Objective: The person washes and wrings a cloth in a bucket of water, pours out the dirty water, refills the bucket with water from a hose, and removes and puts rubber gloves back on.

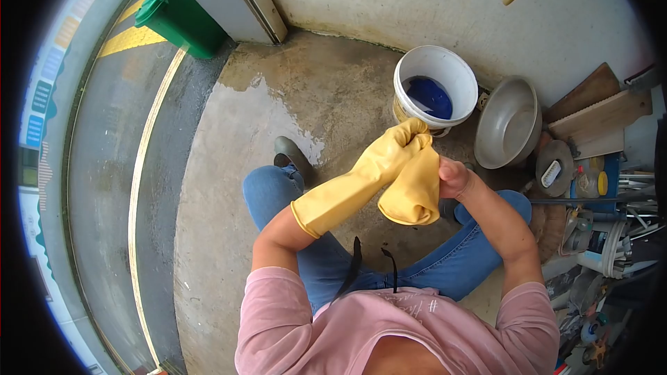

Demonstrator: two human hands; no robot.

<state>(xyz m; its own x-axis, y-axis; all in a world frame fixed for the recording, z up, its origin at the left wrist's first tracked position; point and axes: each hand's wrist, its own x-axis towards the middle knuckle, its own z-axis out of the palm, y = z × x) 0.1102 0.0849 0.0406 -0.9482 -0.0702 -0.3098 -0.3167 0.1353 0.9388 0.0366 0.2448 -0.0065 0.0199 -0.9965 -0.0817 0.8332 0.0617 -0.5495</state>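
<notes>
My left hand (399, 149) wears a long yellow rubber glove that reaches up the forearm. Its fingers are closed on the end of a second yellow glove (411, 191), whose wide cuff hangs down toward my lap. Bare, my right hand (454, 179) touches the right side of that loose glove with its fingers curled; part of them is hidden behind the rubber. Just beyond both hands stands a white bucket (462, 76) with something dark blue inside.
Right of the bucket a metal basin (495, 135) leans near the wall, with wooden boards (597, 112) beyond. Tools and containers crowd the right side. A green bin (182, 21) stands at the upper left. Part of the concrete floor (222, 139) looks wet.
</notes>
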